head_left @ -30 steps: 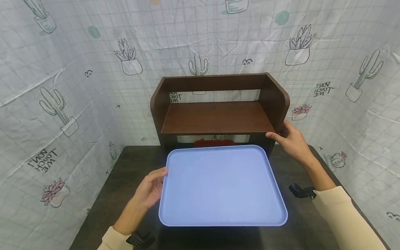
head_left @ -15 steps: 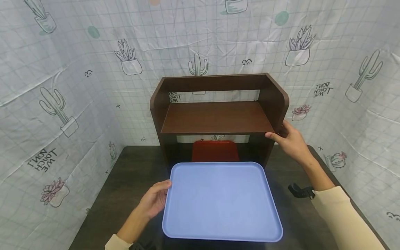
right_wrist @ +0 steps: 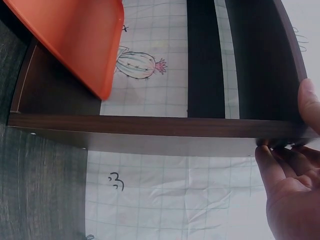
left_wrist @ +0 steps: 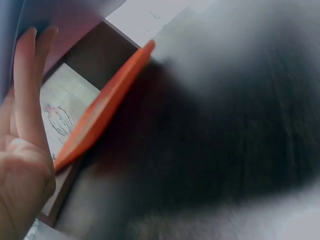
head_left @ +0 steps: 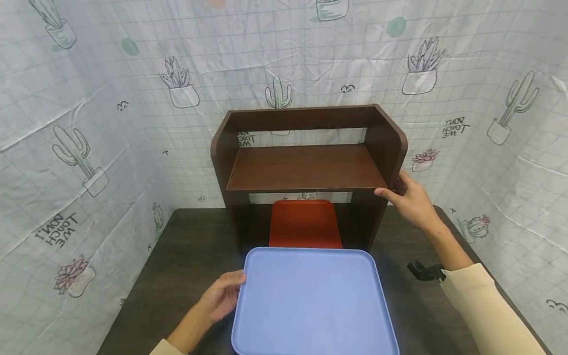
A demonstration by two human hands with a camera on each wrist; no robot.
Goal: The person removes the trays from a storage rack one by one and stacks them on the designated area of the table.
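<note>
My left hand (head_left: pixel 222 298) holds a light blue tray (head_left: pixel 312 303) by its left edge, thumb over the rim and fingers underneath. In the left wrist view the fingers (left_wrist: pixel 27 90) lie along the tray's underside. My right hand (head_left: pixel 413 201) grips the right side panel of a dark brown two-level shelf (head_left: pixel 306 167), thumb at the front and fingers on the outer side. A red tray (head_left: pixel 303 224) leans in the shelf's lower compartment, its near end hidden behind the blue tray in the head view. The right wrist view shows this red tray (right_wrist: pixel 85 40) tilted.
The shelf stands at the back of a dark wooden table (head_left: pixel 191 246). A white cloth (head_left: pixel 186 138) printed with cacti hangs behind and on both sides. The shelf's upper level has a low back rail and nothing on it.
My left hand and the blue tray have moved down and toward me. More of the red tray now shows in the lower compartment. The right hand keeps its grip on the shelf.
</note>
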